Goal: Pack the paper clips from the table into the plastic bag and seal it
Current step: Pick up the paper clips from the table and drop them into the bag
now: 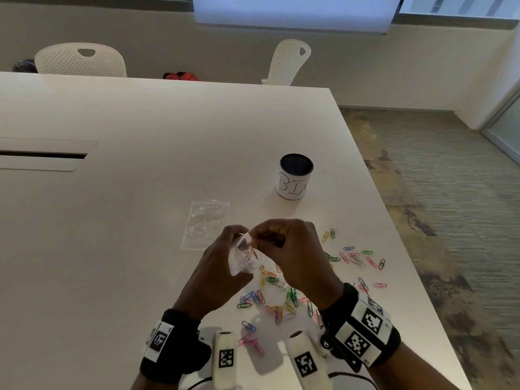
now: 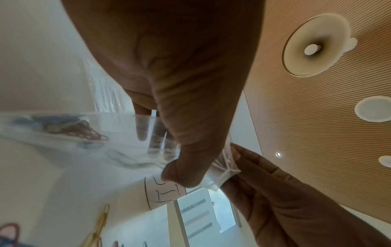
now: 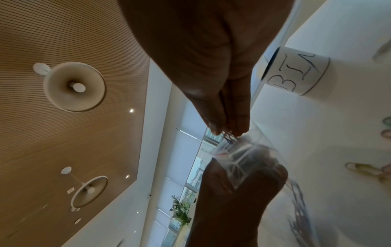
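My left hand [image 1: 225, 266] holds a small clear plastic bag [image 1: 242, 260] up above the table, thumb and fingers pinching it near its open top [image 2: 224, 170]. Several paper clips [image 2: 69, 128] lie inside the bag. My right hand [image 1: 284, 249] is at the bag's mouth, its thumb and fingers pinching a paper clip [image 3: 229, 138] just over the opening [image 3: 230, 150]. Many coloured paper clips [image 1: 281, 299] lie scattered on the white table [image 1: 140, 220] under and right of my hands.
A second empty clear bag [image 1: 206, 223] lies flat just beyond my left hand. A round tin marked BIN [image 1: 295, 177] stands farther back right. The table's right edge [image 1: 394, 235] runs close to the clips. Two white chairs stand at the far side.
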`<state>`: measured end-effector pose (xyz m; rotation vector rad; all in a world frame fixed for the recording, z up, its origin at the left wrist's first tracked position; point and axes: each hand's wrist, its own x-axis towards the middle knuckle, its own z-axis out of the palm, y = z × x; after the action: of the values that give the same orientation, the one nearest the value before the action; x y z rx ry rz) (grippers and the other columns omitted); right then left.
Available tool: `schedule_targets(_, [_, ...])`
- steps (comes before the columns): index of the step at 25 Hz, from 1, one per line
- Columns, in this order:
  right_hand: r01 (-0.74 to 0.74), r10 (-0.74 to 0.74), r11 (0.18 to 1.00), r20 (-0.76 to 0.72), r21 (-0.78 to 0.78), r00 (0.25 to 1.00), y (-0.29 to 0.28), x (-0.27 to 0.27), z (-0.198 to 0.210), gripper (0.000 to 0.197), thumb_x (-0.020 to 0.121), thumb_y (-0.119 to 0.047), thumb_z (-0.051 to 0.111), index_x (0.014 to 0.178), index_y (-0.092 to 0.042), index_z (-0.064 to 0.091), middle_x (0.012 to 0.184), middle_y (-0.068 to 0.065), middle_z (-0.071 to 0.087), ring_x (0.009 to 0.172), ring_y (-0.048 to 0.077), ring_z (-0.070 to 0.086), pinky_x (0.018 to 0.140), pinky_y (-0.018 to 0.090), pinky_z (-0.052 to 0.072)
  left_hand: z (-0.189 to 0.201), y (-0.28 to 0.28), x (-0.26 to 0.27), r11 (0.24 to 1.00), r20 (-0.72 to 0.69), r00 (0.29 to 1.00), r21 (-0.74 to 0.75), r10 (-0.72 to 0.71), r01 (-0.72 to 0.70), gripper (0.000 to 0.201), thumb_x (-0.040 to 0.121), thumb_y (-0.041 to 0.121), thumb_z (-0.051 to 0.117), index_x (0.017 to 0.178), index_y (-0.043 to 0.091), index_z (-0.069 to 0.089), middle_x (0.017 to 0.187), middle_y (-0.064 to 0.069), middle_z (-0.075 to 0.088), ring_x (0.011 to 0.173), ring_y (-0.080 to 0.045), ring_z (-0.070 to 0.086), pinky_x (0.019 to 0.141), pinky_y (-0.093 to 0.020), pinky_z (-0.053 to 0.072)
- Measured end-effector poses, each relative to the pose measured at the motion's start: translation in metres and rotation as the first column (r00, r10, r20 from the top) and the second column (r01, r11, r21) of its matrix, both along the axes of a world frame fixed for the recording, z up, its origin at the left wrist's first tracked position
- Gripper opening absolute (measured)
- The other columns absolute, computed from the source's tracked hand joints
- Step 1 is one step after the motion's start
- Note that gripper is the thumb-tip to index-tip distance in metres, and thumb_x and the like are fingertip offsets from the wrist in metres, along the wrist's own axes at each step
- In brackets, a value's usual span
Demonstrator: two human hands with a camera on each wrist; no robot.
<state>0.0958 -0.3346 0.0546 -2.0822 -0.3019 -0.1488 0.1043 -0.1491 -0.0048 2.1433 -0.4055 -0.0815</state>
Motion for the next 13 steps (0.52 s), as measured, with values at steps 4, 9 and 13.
schedule_targets(4, [-0.01, 0.013, 0.997, 0.033, -0.08, 0.999, -0.003, 0.004, 0.007, 0.015, 0.09, -0.01, 0.077, 0.103, -0.015, 0.081, 0.095, -0.004, 0.081, 0.084, 0.0, 0.075, 0.08, 0.01, 0.057, -0.003, 0.001, 0.001, 1.0, 0.032, 0.999, 0.029, -0.005, 0.004, 0.072, 0.078, 0.015, 0.084, 0.125, 0.042, 0.037, 0.112, 0.021, 0.057, 0.105, 0.005, 0.059, 0.075, -0.013, 0.055])
schedule_targets(9, [0.068, -0.068, 0.998, 0.019, -0.012, 0.998, -0.017, 0.003, 0.007, 0.008, 0.091, -0.01, 0.076, 0.096, -0.015, 0.079, 0.085, -0.008, 0.078, 0.079, 0.003, 0.074, 0.075, 0.011, 0.058, -0.003, 0.01, 0.0, 1.0, 0.05, 0.998, -0.002, 0.026, -0.026, 0.064, 0.08, 0.015, 0.082, 0.127, 0.033, 0.043, 0.112, 0.015, 0.059, 0.11, -0.003, 0.059, 0.078, -0.015, 0.057])
schedule_targets(13, [-0.246, 0.217, 0.953, -0.165, -0.179, 0.962, -0.025, -0.01, -0.017, 0.016, 0.092, -0.017, 0.073, 0.108, -0.017, 0.071, 0.104, -0.005, 0.074, 0.091, 0.006, 0.07, 0.086, 0.024, 0.06, 0.001, 0.018, -0.002, 0.998, 0.049, 0.997, -0.04, 0.058, -0.056, 0.061, 0.082, 0.014, 0.082, 0.129, 0.028, 0.046, 0.111, 0.012, 0.061, 0.111, -0.004, 0.061, 0.077, -0.005, 0.051])
